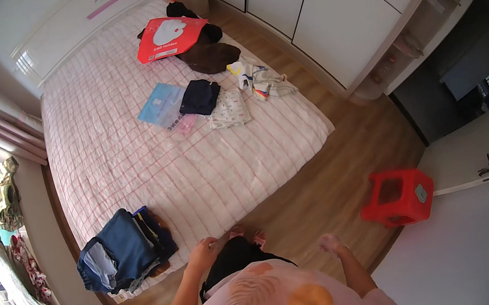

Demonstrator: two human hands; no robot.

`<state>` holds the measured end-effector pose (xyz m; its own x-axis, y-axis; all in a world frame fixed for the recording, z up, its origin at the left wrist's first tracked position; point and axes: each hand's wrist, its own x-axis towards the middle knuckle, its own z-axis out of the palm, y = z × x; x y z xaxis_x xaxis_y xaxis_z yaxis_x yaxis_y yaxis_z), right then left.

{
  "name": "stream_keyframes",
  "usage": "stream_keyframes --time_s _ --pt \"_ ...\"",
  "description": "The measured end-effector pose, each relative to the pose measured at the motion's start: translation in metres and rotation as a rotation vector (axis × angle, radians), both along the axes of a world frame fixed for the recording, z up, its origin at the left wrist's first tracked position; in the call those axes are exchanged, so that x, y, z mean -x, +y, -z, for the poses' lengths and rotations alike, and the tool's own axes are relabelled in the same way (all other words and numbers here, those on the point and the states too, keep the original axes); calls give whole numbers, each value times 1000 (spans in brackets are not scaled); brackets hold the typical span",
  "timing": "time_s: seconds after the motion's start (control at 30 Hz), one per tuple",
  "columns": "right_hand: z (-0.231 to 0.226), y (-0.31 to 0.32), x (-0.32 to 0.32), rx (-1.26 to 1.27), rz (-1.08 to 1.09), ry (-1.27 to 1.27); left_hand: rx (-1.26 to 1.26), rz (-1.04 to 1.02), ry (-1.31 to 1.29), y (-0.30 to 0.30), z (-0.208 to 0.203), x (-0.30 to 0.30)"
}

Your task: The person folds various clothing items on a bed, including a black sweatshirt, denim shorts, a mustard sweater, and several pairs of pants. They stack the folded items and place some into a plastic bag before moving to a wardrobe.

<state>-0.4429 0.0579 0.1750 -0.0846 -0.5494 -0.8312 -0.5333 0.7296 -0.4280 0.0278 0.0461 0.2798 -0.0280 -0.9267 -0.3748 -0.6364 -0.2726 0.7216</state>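
My left hand (204,253) hangs beside the bed's front edge, its fingers loosely bent and holding nothing that I can see. A stack of folded clothes (123,247), blue denim on top, lies on the bed corner to its left. Over the wood floor, my right hand (331,244) is apart from everything and smeared by motion; its fingers are unclear. Farther back on the bed are a folded dark garment (200,97), a white patterned garment (228,109), a crumpled white garment (265,80) and a clear plastic bag (162,107) with a blue top.
A red plastic stool (399,196) lies on its side at the right. A red bag (170,37) rests on dark brown clothing (210,57) near the headboard (77,22). White wardrobe doors (337,11) line the far right; clothes (37,303) hang by the window.
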Motion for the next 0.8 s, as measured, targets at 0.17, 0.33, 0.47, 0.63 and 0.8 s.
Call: stream_keyframes --time_s 0.17,0.33,0.47,0.63,0.8 --pt "8 -35 19 54 -65 103 -183 -74 165 -61 9 20" --pt "21 -50 37 104 -501 123 -473 -472 657 -168 40 34" --pt "-7 -88 38 -160 -531 110 -441 -833 829 -272 89 36" --pt "-7 -119 81 -363 -160 71 -370 -1263 921 -400 211 64" --pt "-1 -187 79 -330 249 0 -90 -910 16 -471 293 43"
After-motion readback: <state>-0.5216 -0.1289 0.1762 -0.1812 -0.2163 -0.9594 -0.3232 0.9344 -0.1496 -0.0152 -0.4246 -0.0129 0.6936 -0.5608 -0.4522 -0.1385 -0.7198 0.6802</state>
